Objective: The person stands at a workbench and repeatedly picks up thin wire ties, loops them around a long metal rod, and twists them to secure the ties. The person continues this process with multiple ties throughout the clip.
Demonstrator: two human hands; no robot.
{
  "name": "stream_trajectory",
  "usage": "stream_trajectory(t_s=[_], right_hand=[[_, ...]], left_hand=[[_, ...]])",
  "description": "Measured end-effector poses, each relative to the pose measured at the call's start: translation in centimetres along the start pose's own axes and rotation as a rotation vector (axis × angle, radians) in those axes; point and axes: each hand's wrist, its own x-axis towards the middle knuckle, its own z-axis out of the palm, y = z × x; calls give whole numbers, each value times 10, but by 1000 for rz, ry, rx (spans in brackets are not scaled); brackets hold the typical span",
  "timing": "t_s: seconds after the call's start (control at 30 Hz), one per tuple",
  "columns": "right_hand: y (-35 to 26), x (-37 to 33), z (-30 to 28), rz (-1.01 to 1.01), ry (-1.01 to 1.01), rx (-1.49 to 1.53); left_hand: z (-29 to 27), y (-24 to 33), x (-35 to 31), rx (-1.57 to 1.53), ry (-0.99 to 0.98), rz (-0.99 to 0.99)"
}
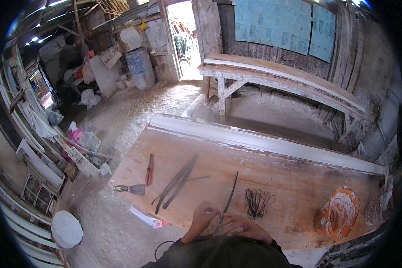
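At the table's near edge, my left hand (pixel 205 215) and my right hand (pixel 242 225) are close together with fingers closed. Between them they pinch a thin dark strip (pixel 230 195), whose pointed far end reaches away over the table. Its near end is hidden by my fingers and body. Right of the strip lies a bundle of looped black wire (pixel 258 203). Several more dark flat strips (pixel 177 182) lie left of my hands. Beyond these are a tool with red handles (pixel 150 170) and a scraper with a black and yellow handle (pixel 130 189).
An orange bucket (pixel 328 219) smeared with white stands at the table's right. A long white moulding (pixel 254 142) runs along the wooden table's (pixel 281 178) far edge. Past it is a bench (pixel 272 73). A white round container (pixel 67 229) and a blue barrel (pixel 140 69) stand on the left.
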Motion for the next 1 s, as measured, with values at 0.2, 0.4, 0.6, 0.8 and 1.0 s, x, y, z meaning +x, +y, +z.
stream_trajectory(t_s=[0.2,0.4,0.6,0.8,1.0], right_hand=[[2,-10,-1,68,305,25],[45,-6,-12,12,806,-433],[42,-4,-4,104,777,-466],[51,-18,-19,67,778,-309],[19,-16,-3,88,241,64]], left_hand=[[6,6,-6,57,-199,109],[25,14,-20,-109,-616,50],[13,20,-14,-177,-904,65],[-8,12,0,44,-381,154],[-12,2,4,112,-6,189]])
